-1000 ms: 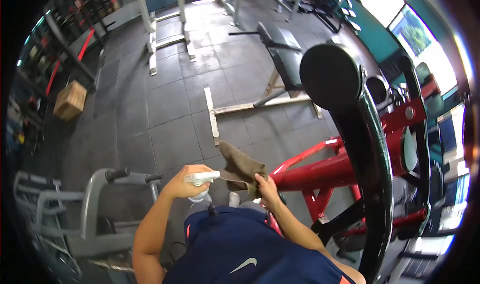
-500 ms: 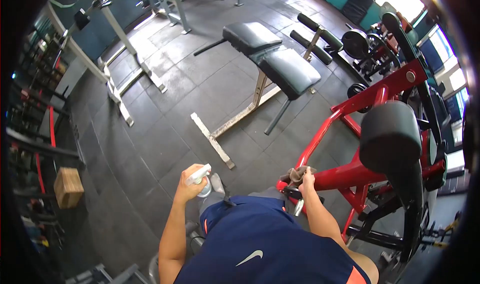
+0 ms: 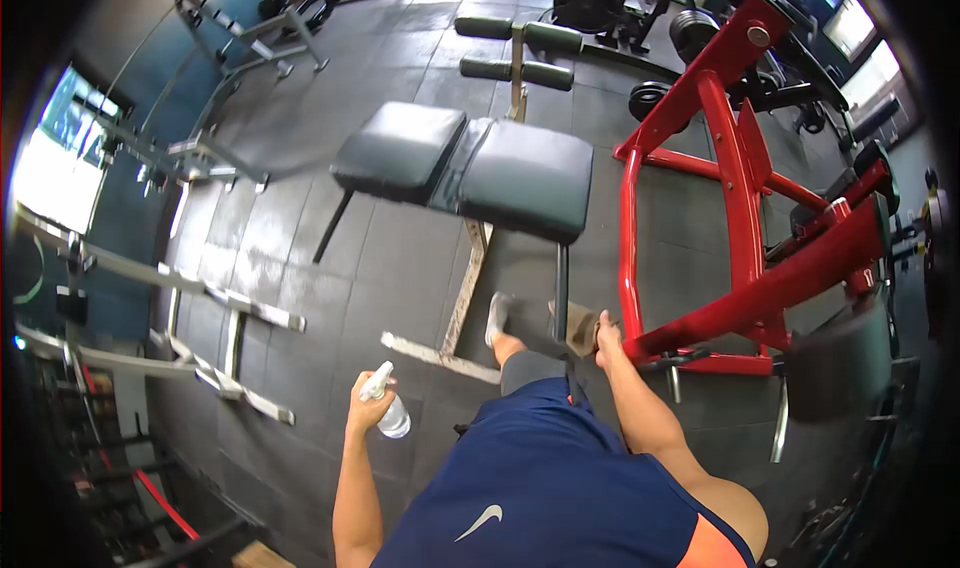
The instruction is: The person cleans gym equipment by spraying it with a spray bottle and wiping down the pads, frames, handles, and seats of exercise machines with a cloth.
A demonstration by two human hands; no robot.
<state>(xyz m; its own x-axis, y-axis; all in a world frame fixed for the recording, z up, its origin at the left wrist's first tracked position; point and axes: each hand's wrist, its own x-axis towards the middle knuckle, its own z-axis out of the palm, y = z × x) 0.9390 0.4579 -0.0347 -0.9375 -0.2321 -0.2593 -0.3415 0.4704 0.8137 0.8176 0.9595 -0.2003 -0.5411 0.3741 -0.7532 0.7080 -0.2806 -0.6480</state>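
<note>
My left hand (image 3: 366,405) is closed round the neck of a clear spray bottle (image 3: 396,421) with a white trigger head, held out over the dark floor. In my right hand (image 3: 607,340) is a brownish cloth (image 3: 577,332), which hangs from the fingers beside the lower end of a red machine frame (image 3: 629,238). Ahead of me stands a bench with black padded seats (image 3: 525,175), its rusty white base (image 3: 465,298) close to my foot. One of the bench's dark side bars overlaps the cloth's edge in this view.
Foam rollers (image 3: 515,71) rise on a post behind the bench. Weight plates (image 3: 585,4) sit at the back right. A pale metal rack (image 3: 235,353) stands on the left, and part of a wooden box (image 3: 262,556) shows at the bottom left.
I have stepped toward the bench, which now appears nearer, and the view has turned. The cloth, bunched against the red machine before, now hangs loose from my right hand. The bottle stays in my left.
</note>
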